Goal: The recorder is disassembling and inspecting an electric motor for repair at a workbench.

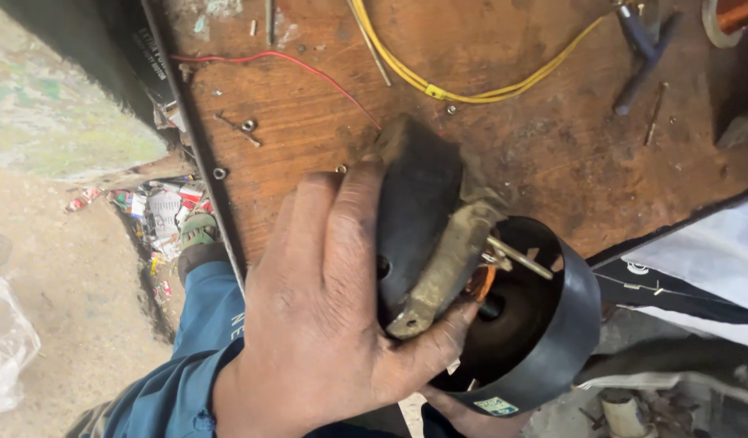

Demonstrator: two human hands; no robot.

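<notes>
A dark motor body (419,219) is clamped by the left hand (325,324) at the view's centre. At four o'clock, a black cylindrical housing (552,341) is cupped from beneath by the right hand (463,418). Yellow wire (487,96) is seen at one o'clock on the wooden bench (309,122).

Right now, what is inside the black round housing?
Inside the housing show a dark hub, orange copper winding and a metal pin. The left hand covers the rest.
</notes>
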